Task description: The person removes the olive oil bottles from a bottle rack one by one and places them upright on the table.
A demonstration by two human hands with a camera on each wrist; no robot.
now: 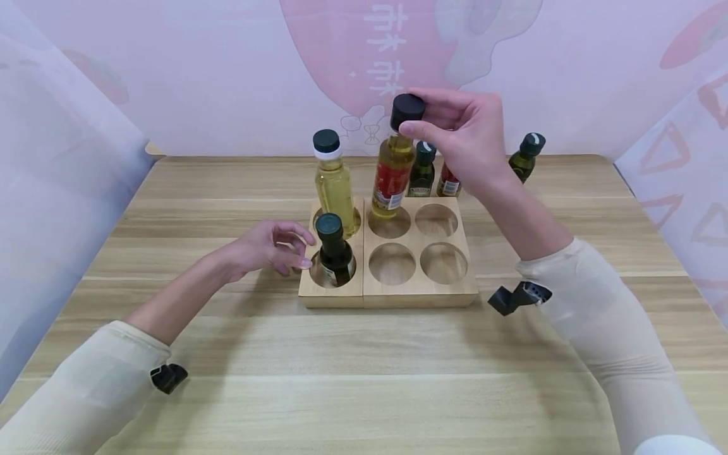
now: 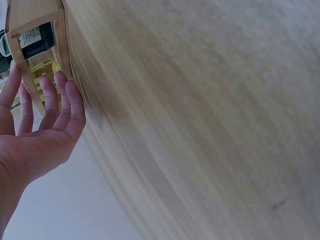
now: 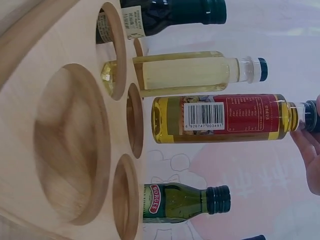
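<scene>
My right hand [image 1: 474, 136] pinches the black cap of an oil bottle [image 1: 392, 177] with a red label and yellow oil. In the right wrist view its base stands apart from the wooden bottle holder [image 1: 418, 289], over the back middle hole in the head view. A pale oil bottle [image 1: 334, 189] with a dark green cap stands in the back left hole. In front of it a dark bottle [image 1: 335, 258] sits in the front left hole. Close beside that bottle is my left hand [image 1: 272, 245], loosely bent, fingertips at the holder's left edge, holding nothing.
Behind the holder stand a dark green bottle [image 1: 422, 169] and a red-labelled bottle [image 1: 449, 183], partly covered by my right hand. Another green bottle [image 1: 524, 159] is behind my right forearm. A printed cloth [image 1: 227, 82] hangs along the wooden table's [image 1: 352, 379] far edge.
</scene>
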